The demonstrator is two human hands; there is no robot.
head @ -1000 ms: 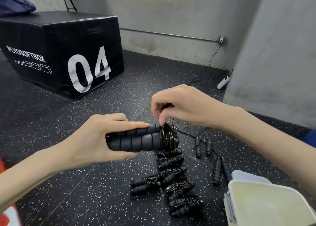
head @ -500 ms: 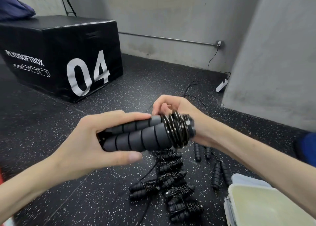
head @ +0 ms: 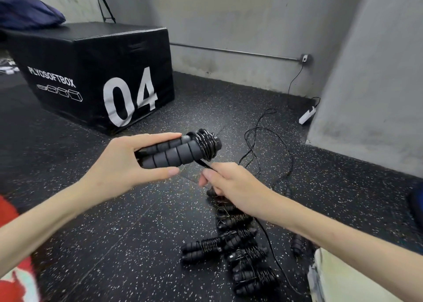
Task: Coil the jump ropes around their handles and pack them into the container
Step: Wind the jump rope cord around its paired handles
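Jump-rope handles (head: 170, 154) gripped in left hand (head: 128, 164), right hand (head: 231, 185) pinching the trailing cord (head: 206, 165).

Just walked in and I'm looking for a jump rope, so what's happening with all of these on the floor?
A person is winding them up for storage. The left hand grips a pair of black foam handles side by side, with thin black cord coiled around their far end. The right hand holds the loose cord just below. Several already-coiled black jump ropes lie on the speckled floor beside a pale plastic container.
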